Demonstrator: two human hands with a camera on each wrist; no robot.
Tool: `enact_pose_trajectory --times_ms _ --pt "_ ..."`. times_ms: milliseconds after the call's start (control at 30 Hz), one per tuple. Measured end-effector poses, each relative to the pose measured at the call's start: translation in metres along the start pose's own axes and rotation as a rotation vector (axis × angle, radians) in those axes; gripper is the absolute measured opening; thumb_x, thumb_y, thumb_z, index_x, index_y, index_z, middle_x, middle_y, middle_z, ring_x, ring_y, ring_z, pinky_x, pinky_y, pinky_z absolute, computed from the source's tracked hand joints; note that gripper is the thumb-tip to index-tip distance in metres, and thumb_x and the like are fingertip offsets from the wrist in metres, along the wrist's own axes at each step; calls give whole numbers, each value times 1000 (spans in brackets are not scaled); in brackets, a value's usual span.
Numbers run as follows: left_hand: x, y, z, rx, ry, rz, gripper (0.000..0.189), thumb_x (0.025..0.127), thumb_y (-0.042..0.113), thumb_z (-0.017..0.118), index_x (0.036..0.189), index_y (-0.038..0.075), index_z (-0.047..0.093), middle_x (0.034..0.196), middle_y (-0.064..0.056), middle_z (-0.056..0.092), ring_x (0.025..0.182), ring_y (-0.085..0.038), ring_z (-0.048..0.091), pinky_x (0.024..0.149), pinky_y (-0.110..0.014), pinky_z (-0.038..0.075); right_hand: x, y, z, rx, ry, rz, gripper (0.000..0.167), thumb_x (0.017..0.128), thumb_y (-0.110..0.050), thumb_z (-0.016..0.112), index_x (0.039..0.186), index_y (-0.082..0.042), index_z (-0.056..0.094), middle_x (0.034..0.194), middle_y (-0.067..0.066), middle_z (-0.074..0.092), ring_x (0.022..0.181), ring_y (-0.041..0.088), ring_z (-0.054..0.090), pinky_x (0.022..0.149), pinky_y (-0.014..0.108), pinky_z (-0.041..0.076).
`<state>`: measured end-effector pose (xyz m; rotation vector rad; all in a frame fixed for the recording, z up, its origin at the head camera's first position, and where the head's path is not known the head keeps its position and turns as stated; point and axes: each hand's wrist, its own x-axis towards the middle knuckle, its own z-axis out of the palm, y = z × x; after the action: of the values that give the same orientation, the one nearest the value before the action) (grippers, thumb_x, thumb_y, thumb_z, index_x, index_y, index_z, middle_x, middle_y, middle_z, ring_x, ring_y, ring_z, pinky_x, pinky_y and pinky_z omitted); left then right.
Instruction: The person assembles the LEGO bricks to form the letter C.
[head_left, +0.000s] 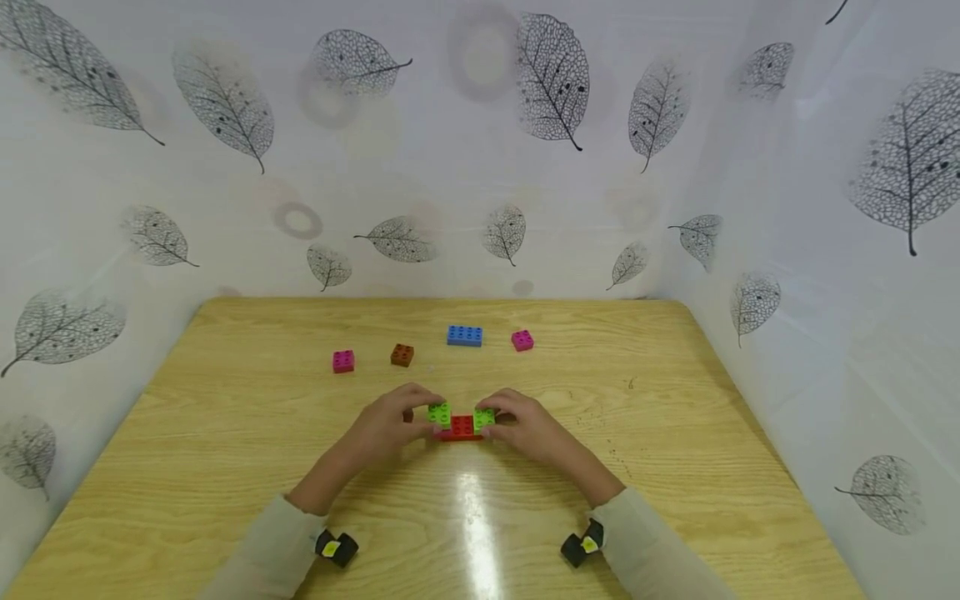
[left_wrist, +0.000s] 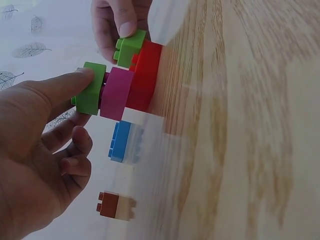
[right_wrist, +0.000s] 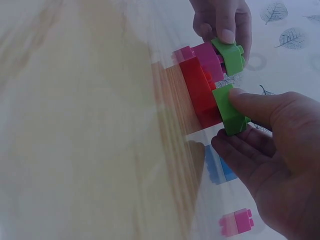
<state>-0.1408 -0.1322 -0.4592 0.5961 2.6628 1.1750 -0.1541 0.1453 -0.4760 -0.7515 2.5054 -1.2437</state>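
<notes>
With our left hand [head_left: 392, 421] we pinch one green block [head_left: 439, 416] at a pink block [left_wrist: 116, 93] on the red block [head_left: 462, 429], about midway between the desk's [head_left: 600, 400] side edges. Our right hand [head_left: 527, 425] pinches a second green block [head_left: 483, 420] at the red one's right end. A blue block [head_left: 465, 337] lies near the far edge.

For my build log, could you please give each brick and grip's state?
Left green brick: not fully seated
Left grip: pinching it
Right green brick: seating unclear
Right grip: pinching it
Stacked pink brick: on red brick
Red brick: on table
Blue brick: loose
Brown brick: loose
Other pink bricks: loose
</notes>
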Motion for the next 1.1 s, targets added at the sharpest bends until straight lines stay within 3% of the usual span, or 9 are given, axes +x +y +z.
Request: enact_pose_trajectory --times_ms 433,600,700,900,1100 --pt "2 -3 5 -20 -11 -37 42 93 40 72 132 28 66 123 14 59 85 -13 51 65 -29 46 0 -1 -1 13 0 -1 32 96 -25 71 127 -17 67 124 0 62 110 18 64 94 33 54" --pt "3 -7 3 -78 -48 -13 45 95 44 68 136 25 63 123 10 59 87 -16 52 70 -30 47 0 0 -1 14 -3 -1 32 96 -25 71 127 -17 67 124 0 62 110 18 64 94 33 54" --pt "5 -11 0 -132 -66 -30 47 98 47 63 139 24 60 127 8 60 92 -17 55 72 -31 50 0 0 -1 8 -6 -11 33 97 -25 70 128 -15 66 125 0 62 111 19 64 94 34 54" --pt "16 -22 -12 -150 9 -60 45 101 46 58 138 20 62 127 2 62 96 -21 56 74 -35 51 0 2 -1 9 -11 -8 34 97 -23 70 129 -13 66 124 -3 62 112 17 63 95 32 54" --pt "33 -44 -25 -168 91 -106 44 103 40 58 140 16 59 132 -5 58 100 -24 52 78 -35 49 0 1 -1 20 -10 7 33 96 -22 71 128 -15 66 123 -4 62 111 15 63 95 30 53"
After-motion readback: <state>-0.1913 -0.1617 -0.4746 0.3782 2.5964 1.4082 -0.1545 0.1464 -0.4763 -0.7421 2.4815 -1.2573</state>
